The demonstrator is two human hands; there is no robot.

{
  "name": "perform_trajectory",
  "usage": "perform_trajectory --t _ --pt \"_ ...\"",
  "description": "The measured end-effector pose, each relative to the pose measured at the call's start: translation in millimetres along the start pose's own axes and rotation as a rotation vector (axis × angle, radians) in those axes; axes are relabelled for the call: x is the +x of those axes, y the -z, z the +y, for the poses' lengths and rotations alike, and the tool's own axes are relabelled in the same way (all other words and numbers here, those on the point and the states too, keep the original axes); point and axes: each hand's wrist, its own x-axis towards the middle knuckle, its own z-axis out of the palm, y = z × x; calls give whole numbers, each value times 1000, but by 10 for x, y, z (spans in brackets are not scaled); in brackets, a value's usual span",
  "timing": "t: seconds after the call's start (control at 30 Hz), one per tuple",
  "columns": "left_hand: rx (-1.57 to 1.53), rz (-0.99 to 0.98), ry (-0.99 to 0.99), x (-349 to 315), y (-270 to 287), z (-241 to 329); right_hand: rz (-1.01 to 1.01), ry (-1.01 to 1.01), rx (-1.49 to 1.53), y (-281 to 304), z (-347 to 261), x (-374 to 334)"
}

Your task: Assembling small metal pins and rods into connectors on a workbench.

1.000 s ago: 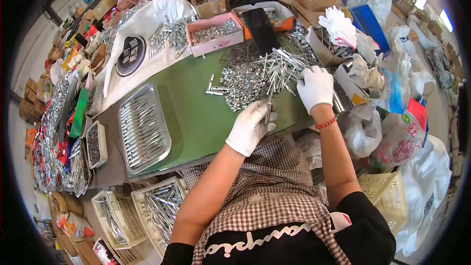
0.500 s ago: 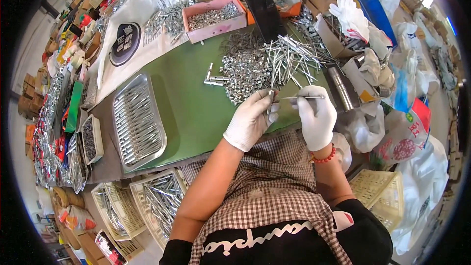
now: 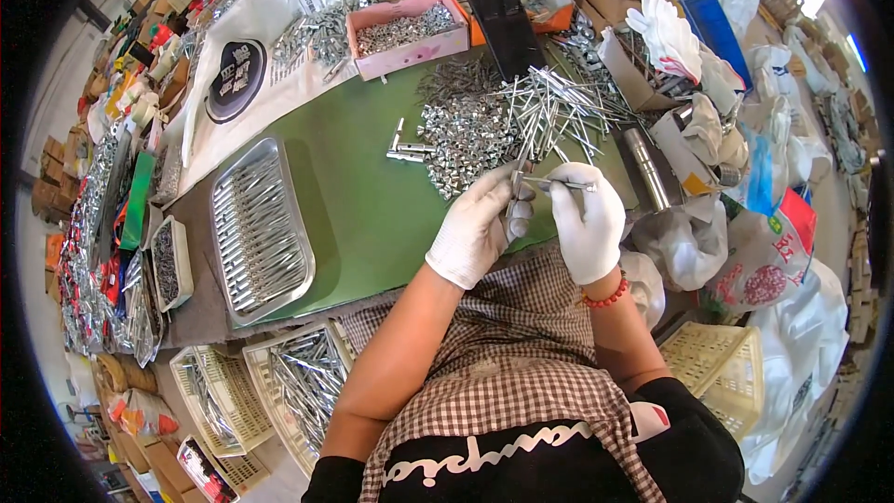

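My left hand (image 3: 477, 225), in a white glove, is closed around a small metal part (image 3: 518, 188) that stands up between thumb and fingers. My right hand (image 3: 590, 225), gloved too, pinches a thin metal rod (image 3: 579, 186) held nearly level. The rod's left end reaches the part in my left hand; whether it enters it I cannot tell. Just beyond my hands lie a heap of small silver metal pieces (image 3: 466, 144) and a loose pile of long thin rods (image 3: 563, 107). A few short metal tubes (image 3: 408, 151) rest left of the heap.
On the green tabletop (image 3: 363, 196), a metal tray (image 3: 307, 265) holds rows of metal pins. A pink box (image 3: 410, 61) of small parts stands at the back, beside a black case (image 3: 503, 33). A metal cylinder (image 3: 646, 168) lies right. Crates (image 3: 265, 363) sit below left.
My right hand has moved left, bringing the rod's end up to the part in my left hand. My left hand has barely moved.
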Motion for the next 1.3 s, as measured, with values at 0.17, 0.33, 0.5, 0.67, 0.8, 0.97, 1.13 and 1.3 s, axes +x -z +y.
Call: perform_trajectory --t 0.17,0.33,0.5,0.67,0.8,0.97,1.13,1.3 --pt "42 65 -12 -15 -75 4 -12 -36 3 -12 -10 -2" --pt "77 65 -27 -24 -85 16 -28 95 -90 -52 17 -6" --pt "119 107 -16 -43 -86 -3 14 188 -160 29 -62 -33" --pt "141 45 -33 -65 -64 38 169 -4 -516 105 254 224" --pt "152 27 -12 -43 -132 21 113 -59 -469 225 231 353" --pt "273 32 -30 -5 -190 -43 -104 -591 317 72 239 415" --pt "370 74 -67 -105 -147 3 285 -560 671 452 99 419" --pt "394 73 -77 -95 -69 -23 809 -110 -361 1745 284 242"
